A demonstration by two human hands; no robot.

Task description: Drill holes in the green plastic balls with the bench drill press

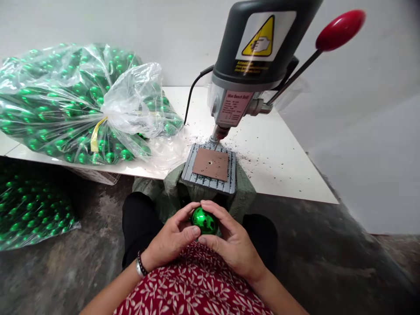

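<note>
Between my two hands, just above my lap, is a shiny green ball (204, 220). My left hand (173, 236) curls round its left side, thumb at the front and fingers behind. From the right, my right hand (231, 240) closes round the same ball, its fingertips meeting the left ones at the top. Beyond the hands stands a small bench drill (233, 105). A brown square board (210, 164) with a small hole lies on the grooved metal base (231, 186) under the drill bit.
A tied clear bag of green balls (65, 109) fills the table's left side. Another such bag (36, 205) sits on the floor at left. Dark shavings dot the white table (282, 162). The drill's red-knobbed lever (341, 30) sticks out right. Green plastic (244, 188) hangs below the base.
</note>
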